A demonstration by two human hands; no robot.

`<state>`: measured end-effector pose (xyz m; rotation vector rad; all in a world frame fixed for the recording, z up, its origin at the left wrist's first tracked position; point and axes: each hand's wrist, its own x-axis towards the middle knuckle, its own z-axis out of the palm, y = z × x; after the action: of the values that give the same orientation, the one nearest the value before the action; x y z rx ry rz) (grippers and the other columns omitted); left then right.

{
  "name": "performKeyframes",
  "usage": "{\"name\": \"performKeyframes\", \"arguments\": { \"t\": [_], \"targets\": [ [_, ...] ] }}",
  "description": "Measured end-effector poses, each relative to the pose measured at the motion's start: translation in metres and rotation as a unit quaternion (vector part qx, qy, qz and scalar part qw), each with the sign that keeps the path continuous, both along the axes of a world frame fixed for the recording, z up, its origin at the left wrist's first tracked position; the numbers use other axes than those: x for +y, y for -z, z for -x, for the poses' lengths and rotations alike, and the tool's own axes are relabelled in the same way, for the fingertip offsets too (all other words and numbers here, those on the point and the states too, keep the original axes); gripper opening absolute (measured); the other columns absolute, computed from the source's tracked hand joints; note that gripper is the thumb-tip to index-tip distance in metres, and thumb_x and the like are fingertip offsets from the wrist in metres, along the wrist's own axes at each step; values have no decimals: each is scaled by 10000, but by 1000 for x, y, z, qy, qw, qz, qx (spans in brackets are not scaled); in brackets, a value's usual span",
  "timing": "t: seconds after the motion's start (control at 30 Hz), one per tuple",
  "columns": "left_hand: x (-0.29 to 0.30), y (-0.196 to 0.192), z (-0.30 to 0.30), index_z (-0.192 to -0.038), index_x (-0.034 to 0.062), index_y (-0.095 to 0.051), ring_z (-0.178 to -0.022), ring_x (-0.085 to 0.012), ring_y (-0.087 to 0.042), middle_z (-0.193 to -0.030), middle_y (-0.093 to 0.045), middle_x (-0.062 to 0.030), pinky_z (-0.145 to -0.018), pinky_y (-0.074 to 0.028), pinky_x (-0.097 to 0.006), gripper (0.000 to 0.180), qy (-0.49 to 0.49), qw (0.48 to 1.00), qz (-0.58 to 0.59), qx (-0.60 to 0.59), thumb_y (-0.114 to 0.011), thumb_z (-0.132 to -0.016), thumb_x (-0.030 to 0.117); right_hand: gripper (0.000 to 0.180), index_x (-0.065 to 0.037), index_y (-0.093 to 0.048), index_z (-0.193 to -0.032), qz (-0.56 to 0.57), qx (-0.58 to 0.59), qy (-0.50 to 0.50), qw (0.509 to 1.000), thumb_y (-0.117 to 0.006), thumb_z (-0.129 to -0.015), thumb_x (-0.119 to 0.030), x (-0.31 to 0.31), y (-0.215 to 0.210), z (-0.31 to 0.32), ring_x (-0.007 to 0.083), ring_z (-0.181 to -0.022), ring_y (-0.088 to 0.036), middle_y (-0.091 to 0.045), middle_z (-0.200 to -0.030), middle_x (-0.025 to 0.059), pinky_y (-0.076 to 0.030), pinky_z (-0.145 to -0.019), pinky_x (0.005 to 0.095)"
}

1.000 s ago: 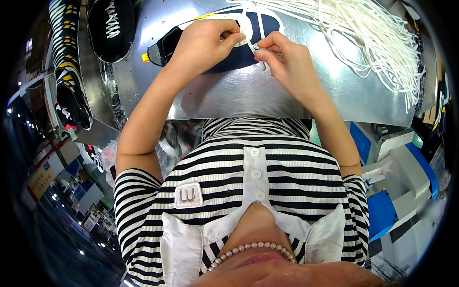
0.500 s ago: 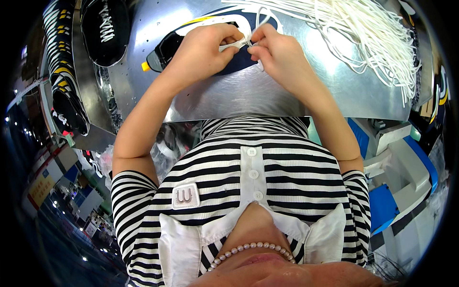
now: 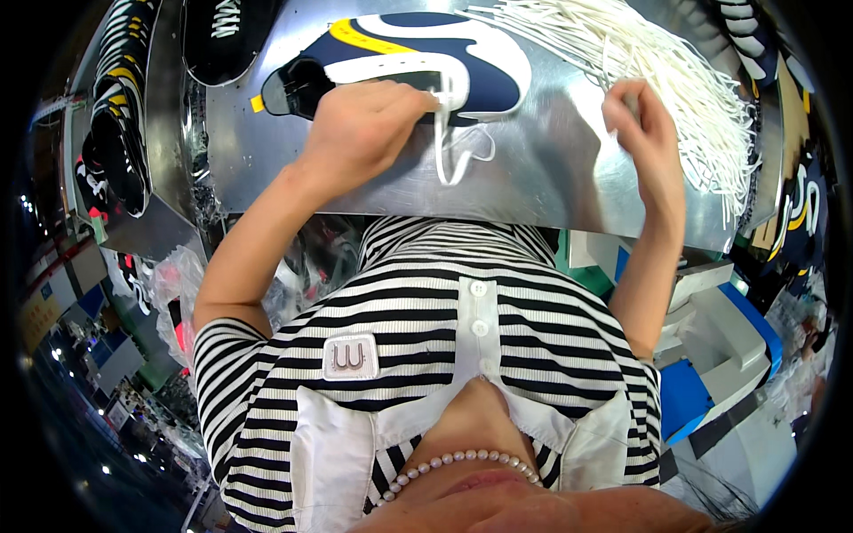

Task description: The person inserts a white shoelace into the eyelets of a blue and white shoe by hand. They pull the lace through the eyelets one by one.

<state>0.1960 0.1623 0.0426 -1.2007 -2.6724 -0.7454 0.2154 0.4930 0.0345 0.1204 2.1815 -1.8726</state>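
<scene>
A navy, white and yellow shoe upper [image 3: 500, 80] lies on the metal table, its dark opening to the left. My left hand [image 3: 369, 129] reaches over its near edge, fingers pinched on a white shoelace [image 3: 442, 151] at the eyelet strip. The lace's loose end drops in a bend onto the metal beside the upper. My right hand [image 3: 647, 133] is raised away from the upper, close to the bundle of white laces [image 3: 702, 124]. Its fingers are curled and a little blurred; a small greyish patch shows between them, which I cannot make out.
The metal table [image 3: 524, 191] ends just in front of my body. A black shoe part [image 3: 227, 44] lies at the back left. A stack of striped uppers [image 3: 124, 98] stands farther left, and more uppers [image 3: 804, 204] are at the far right. A blue and grey machine [image 3: 711, 346] sits at lower right.
My right hand has left the lace and moved right, toward the lace bundle. My left hand stays at the upper. The lace end now hangs loose on the table.
</scene>
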Motion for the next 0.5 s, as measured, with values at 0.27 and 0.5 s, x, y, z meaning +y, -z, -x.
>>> {"name": "performKeyframes", "arguments": {
  "t": [0.27, 0.5],
  "targets": [
    [-11, -1, 30, -1378, 20, -542, -1162, -151, -556, -1333, -587, -95, -959, -453, -287, 489, -10, 867, -143, -478, -596, -990, 313, 582, -20, -519, -1120, -23, 142, 80, 986, -897, -704, -171, -80, 22, 36, 145, -896, -607, -634, -988, 96, -498, -768, 256],
    [-1, 12, 38, -1224, 77, -669, -1166, -133, -536, -1215, -649, -39, -1019, -377, -273, 456, -142, 739, -107, -650, -658, -931, 426, 565, -8, -495, -1157, -49, 173, 69, 981, -866, -742, -106, -107, 14, 34, 139, -889, -608, -621, -1009, 93, -502, -769, 251]
  ]
}}
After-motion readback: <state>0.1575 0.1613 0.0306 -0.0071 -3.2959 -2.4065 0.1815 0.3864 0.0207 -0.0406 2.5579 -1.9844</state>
